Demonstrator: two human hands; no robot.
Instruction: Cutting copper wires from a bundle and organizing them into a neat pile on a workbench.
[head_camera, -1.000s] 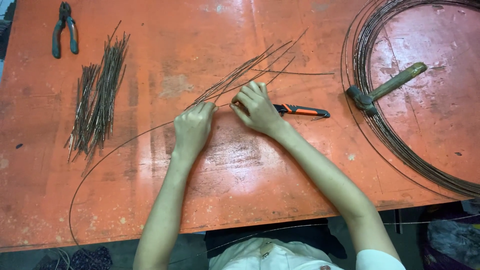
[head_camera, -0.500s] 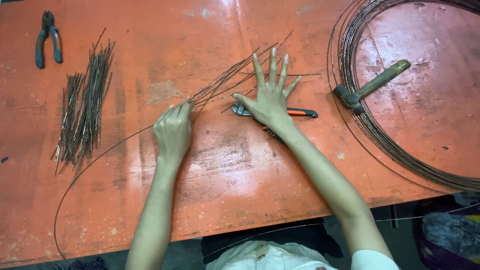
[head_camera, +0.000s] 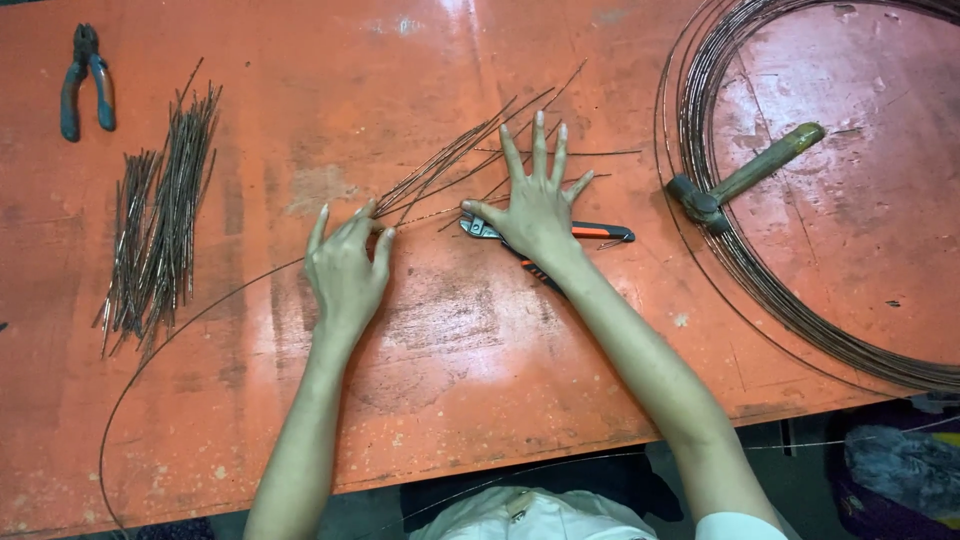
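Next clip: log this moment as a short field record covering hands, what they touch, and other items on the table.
surface: orange table
left hand: flat, fingertips on the near ends of the fanned cut wires
right hand: fingers spread, palm down over the wires and the orange-handled cutters
long wire: curves from the left hand toward the table's near edge
far left: bundle of cut wires, blue-handled pliers
right: wire coil with a hammer on it

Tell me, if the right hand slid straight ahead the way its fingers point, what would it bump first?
Probably the loose cut wires already under the right hand's fingertips; beyond them, only bare orange table.
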